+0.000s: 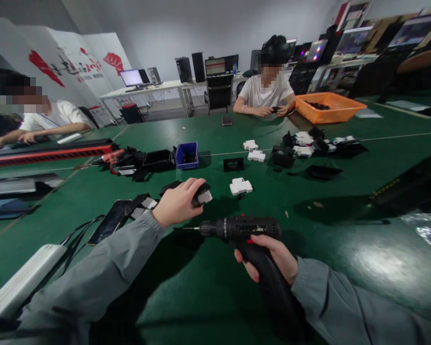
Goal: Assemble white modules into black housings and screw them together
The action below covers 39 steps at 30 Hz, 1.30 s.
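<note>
My right hand (269, 256) is wrapped round the handle of a black cordless drill (253, 227), which lies level with its thin bit pointing left. My left hand (179, 201) is closed over a small part with a black housing and a white block (204, 196); the fingers hide much of it. Just to the right on the green table lies a white circuit-breaker-shaped module (241, 186). Behind it stands a black rectangular frame (233, 165). A black and white part (143, 203) rests left of my left wrist, beside a dark phone (111, 220).
A blue bin (187, 155) holds small dark pieces. Black and white parts (305, 143) are piled at right, near an orange basket (328, 108). A red and black drill (111, 158) and a white power strip (27, 280) lie at left. Two people sit across the table.
</note>
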{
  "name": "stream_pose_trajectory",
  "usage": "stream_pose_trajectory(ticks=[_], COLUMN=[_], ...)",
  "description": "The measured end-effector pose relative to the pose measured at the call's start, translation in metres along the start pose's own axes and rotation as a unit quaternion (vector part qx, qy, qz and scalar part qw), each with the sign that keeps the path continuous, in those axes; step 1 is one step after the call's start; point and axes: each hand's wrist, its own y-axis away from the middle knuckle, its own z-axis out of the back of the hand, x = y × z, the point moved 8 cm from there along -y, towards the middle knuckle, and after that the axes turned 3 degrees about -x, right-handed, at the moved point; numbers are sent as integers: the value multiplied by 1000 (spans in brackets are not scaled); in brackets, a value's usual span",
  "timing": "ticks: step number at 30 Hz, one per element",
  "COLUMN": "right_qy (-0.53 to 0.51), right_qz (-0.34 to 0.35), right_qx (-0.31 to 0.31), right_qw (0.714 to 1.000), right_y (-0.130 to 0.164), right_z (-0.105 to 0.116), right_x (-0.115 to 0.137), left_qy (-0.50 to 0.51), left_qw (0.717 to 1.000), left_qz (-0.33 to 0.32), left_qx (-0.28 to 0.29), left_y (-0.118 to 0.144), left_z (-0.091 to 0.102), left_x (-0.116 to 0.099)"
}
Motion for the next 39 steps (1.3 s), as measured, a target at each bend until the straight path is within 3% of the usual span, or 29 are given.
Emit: stream_pose_trajectory(ticks=[3, 7, 10, 12, 15, 19, 22, 25, 28, 32, 36, 39], right_qy=[1, 13, 12, 13, 16, 16, 22, 17, 27, 96, 84, 60], right_qz=[13, 1, -3, -6, 10, 99, 182, 234, 221, 146, 80, 77], right_qx=[-1, -8, -25, -25, -20, -49, -102, -177, -241, -278, -320, -382], right_qw=[1000, 1000, 1000, 1000, 1000, 994, 978, 956, 944, 944, 940, 919], right_y=[1, 0, -1, -1, 3, 18, 34, 48, 54, 52, 51, 56], right_z=[2, 8, 14, 15, 15, 25, 44, 70, 87, 88, 84, 86], right_x=[0, -4, -5, -6, 2, 40, 79, 111, 126, 129, 123, 119], left_qy=[-3, -3, 33, 61, 73, 70, 84, 99, 140, 189, 214, 223], left_qw=[998, 995, 992, 990, 992, 995, 993, 987, 969, 930, 923, 922], left_qz=[-18, -53, -84, -96, -95, -67, -58, -114, -204, -315, -319, -314], left_qx=[52, 89, 90, 79, 37, -31, -68, -48, -12, -6, -17, -29], left_y=[-28, -46, -49, -46, -30, 21, 67, 101, 116, 128, 132, 135], left_z=[-26, -58, -64, -57, -33, -4, 2, -7, -13, -11, -14, -15], left_x=[-14, -15, -12, -8, 1, 14, 12, -14, -53, -87, -85, -79])
